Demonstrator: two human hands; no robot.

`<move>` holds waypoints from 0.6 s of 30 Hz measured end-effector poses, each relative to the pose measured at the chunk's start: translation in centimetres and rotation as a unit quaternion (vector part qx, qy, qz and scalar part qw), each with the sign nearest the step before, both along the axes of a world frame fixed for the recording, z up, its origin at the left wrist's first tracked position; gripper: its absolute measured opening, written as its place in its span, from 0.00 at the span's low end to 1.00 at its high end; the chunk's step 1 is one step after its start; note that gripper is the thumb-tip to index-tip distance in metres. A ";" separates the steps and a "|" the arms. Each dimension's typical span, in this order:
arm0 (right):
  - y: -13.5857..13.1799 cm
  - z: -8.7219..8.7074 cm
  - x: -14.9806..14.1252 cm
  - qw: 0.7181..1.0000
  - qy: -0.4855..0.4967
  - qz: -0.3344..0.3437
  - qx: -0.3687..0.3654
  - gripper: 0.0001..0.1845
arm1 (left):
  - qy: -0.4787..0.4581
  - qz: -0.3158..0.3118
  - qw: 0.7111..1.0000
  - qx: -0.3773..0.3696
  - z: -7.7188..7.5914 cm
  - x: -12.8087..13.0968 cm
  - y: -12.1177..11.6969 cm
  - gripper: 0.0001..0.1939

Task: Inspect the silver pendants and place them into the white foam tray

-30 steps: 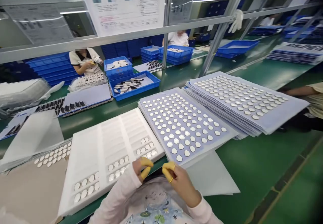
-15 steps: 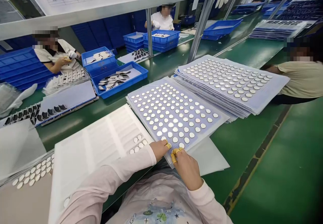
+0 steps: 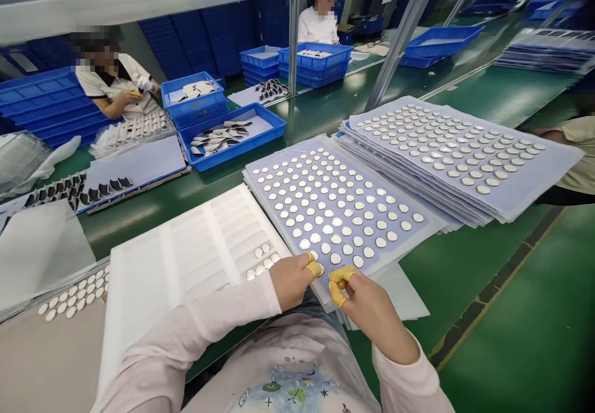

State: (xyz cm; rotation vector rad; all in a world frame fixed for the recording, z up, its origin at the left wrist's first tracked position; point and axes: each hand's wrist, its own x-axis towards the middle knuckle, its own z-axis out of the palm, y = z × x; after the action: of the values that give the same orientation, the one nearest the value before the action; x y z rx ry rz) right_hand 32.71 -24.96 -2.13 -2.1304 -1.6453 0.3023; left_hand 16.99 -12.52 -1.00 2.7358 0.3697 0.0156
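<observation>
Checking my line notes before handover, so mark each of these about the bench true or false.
1. The left hand and right hand wear yellow finger cots. True.
2. Every slot of the white foam tray is filled. False: only a few discs show near the hands, and most visible slots are bare.
3. The nearest blue tray holds round discs. False: it holds curved dark and silver pieces.
4. The stacked sheets on the right carry rows of silver discs. True.
</observation>
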 end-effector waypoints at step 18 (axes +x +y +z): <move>4.3 2.1 -9.4 0.818 0.389 0.280 0.317 0.12 | -0.390 0.244 0.795 -0.394 3.2 -9.9 -6.2 0.06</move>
State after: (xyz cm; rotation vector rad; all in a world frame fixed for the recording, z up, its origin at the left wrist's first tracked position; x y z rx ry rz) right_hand 23.27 -20.63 -0.06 -0.8086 -1.4984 0.5980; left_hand 7.11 -18.70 2.20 1.5518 0.6295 0.8833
